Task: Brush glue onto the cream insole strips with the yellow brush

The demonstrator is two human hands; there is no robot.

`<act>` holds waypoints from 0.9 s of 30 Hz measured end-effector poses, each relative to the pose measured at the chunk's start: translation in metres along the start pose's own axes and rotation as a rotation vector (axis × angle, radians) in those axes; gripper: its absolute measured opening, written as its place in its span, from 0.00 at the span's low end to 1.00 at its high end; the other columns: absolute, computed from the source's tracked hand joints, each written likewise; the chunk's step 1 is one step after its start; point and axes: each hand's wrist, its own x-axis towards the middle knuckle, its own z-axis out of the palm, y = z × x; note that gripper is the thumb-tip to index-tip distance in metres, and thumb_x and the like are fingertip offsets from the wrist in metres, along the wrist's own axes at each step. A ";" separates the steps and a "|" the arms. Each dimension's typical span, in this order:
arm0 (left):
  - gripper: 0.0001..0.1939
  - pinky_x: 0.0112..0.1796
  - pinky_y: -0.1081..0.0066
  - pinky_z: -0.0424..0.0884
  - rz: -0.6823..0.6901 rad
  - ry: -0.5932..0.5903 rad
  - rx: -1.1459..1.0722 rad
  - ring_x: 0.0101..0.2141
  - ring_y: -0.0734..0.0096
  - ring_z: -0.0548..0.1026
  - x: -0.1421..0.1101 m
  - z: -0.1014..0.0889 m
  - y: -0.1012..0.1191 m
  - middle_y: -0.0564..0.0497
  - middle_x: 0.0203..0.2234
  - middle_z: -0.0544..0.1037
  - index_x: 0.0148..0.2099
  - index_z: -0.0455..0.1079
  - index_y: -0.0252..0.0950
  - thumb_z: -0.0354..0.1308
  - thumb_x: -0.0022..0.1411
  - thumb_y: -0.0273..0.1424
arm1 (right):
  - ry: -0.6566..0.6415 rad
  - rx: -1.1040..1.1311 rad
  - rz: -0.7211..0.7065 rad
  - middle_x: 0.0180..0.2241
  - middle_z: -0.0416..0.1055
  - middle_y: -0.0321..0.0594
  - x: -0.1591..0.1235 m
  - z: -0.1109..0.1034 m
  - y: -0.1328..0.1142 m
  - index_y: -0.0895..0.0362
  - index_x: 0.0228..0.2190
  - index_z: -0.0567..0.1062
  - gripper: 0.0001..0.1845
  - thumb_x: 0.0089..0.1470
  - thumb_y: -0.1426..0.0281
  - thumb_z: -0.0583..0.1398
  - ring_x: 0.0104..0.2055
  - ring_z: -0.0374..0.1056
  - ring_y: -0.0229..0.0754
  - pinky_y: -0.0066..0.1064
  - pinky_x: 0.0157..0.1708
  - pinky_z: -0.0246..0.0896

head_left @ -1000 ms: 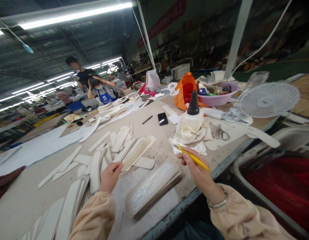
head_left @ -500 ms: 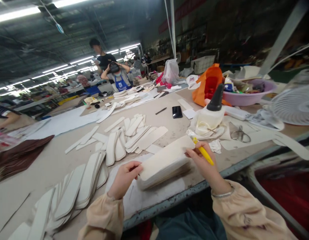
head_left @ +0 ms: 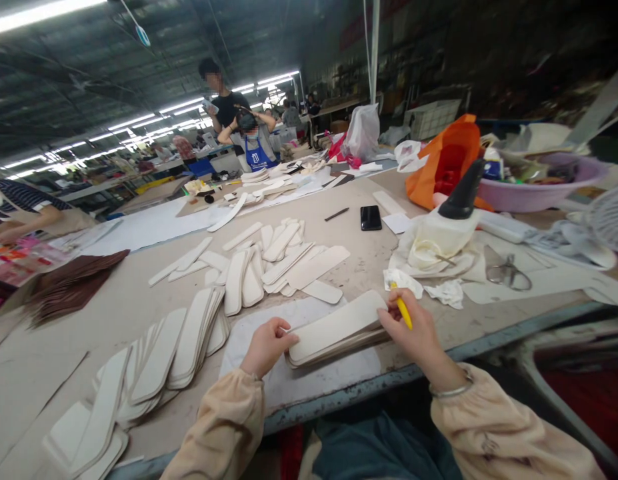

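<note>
A pale, round-ended strip (head_left: 339, 325) lies on a stack of similar strips (head_left: 333, 352) near the table's front edge. My left hand (head_left: 269, 345) is closed, thumb and fingers pinching the strip's left end. At the other end my right hand (head_left: 409, 327) touches the strip with thumb and fingertips. A yellow pen-like tool (head_left: 404, 312) is also held between the fingers of that hand; its exact kind is unclear. White paper (head_left: 309, 387) lies under the stack.
Loose pale strips (head_left: 289, 260) and fanned piles (head_left: 153, 370) cover the left. To the right are a white bottle with black nozzle (head_left: 461, 200), scissors (head_left: 509, 273), crumpled tissue (head_left: 446, 292) and a purple basin (head_left: 543, 187). A phone (head_left: 371, 218) lies farther back. Co-workers (head_left: 253, 140) are beyond.
The view has swung left. The top strip, raised and tilted before, is now lower and flatter on the stack, both hands still at its ends. The yellow tool stays in my right hand.
</note>
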 end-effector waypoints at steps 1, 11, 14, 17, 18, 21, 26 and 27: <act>0.15 0.23 0.72 0.62 0.005 0.006 0.026 0.21 0.71 0.71 0.001 0.000 -0.001 0.57 0.18 0.72 0.35 0.68 0.35 0.62 0.46 0.37 | -0.009 -0.023 0.006 0.23 0.66 0.29 0.000 0.000 0.001 0.53 0.34 0.64 0.11 0.46 0.67 0.59 0.23 0.64 0.37 0.29 0.27 0.59; 0.16 0.30 0.70 0.61 0.089 0.012 0.233 0.26 0.67 0.71 -0.001 -0.003 0.003 0.55 0.20 0.73 0.38 0.76 0.37 0.59 0.49 0.40 | -0.128 -0.366 0.000 0.26 0.70 0.33 0.001 0.000 -0.002 0.53 0.37 0.64 0.10 0.50 0.67 0.56 0.27 0.67 0.42 0.30 0.27 0.54; 0.16 0.31 0.69 0.62 0.103 0.012 0.271 0.27 0.66 0.71 -0.003 -0.003 0.005 0.55 0.22 0.74 0.39 0.76 0.38 0.57 0.51 0.41 | -0.142 -0.486 0.004 0.28 0.71 0.36 0.000 -0.002 -0.007 0.53 0.39 0.64 0.11 0.51 0.68 0.56 0.29 0.68 0.44 0.31 0.27 0.54; 0.16 0.34 0.67 0.63 0.122 0.019 0.307 0.29 0.64 0.72 -0.003 -0.003 0.006 0.52 0.25 0.75 0.38 0.75 0.38 0.56 0.51 0.41 | -0.075 -0.570 -0.100 0.32 0.71 0.41 -0.002 -0.005 -0.010 0.54 0.39 0.65 0.11 0.51 0.70 0.57 0.35 0.68 0.48 0.34 0.32 0.57; 0.16 0.35 0.66 0.64 0.136 0.019 0.324 0.30 0.63 0.72 -0.003 -0.003 0.006 0.52 0.26 0.75 0.38 0.75 0.38 0.56 0.51 0.41 | -0.053 -0.584 -0.152 0.34 0.70 0.42 -0.002 -0.006 -0.011 0.55 0.39 0.66 0.11 0.52 0.71 0.57 0.38 0.67 0.49 0.35 0.34 0.58; 0.15 0.36 0.66 0.65 0.178 0.015 0.375 0.32 0.63 0.73 -0.001 -0.004 0.005 0.51 0.29 0.75 0.37 0.75 0.39 0.55 0.52 0.42 | -0.059 -0.521 -0.323 0.36 0.71 0.45 -0.007 -0.005 -0.015 0.55 0.39 0.67 0.08 0.54 0.73 0.55 0.43 0.65 0.49 0.39 0.43 0.59; 0.18 0.36 0.64 0.67 0.189 0.000 0.426 0.30 0.65 0.73 0.003 -0.003 -0.001 0.50 0.34 0.74 0.39 0.73 0.39 0.53 0.54 0.45 | -0.297 -0.367 -0.567 0.36 0.71 0.40 -0.024 0.014 -0.025 0.54 0.35 0.67 0.04 0.56 0.73 0.55 0.48 0.64 0.44 0.39 0.54 0.55; 0.18 0.36 0.64 0.67 0.194 -0.001 0.434 0.30 0.65 0.73 0.003 -0.002 -0.001 0.49 0.35 0.74 0.39 0.73 0.39 0.52 0.55 0.45 | -0.335 -0.372 -0.581 0.36 0.71 0.39 -0.027 0.018 -0.026 0.53 0.35 0.66 0.03 0.56 0.72 0.56 0.48 0.64 0.44 0.41 0.56 0.53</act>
